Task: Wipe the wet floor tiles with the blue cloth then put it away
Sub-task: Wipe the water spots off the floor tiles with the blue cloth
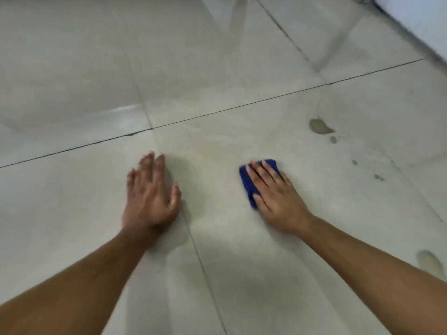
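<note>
The blue cloth [249, 182] lies folded on the pale grey floor tiles [217, 146], mostly covered by my right hand [275, 197]. That hand presses flat on the cloth with straight fingers spread over it. My left hand [152, 192] rests on the tile to the left, fingers straight and slightly apart, holding nothing. A wet patch [319, 126] and smaller drops [333, 139] sit on the tile to the upper right of the cloth. Another damp mark [429, 262] shows at the right edge.
Dark grout lines [217, 111] cross the tiled floor. A white wall or skirting [425, 22] runs along the top right corner. Faint streaks [238, 15] mark the tiles at the top centre.
</note>
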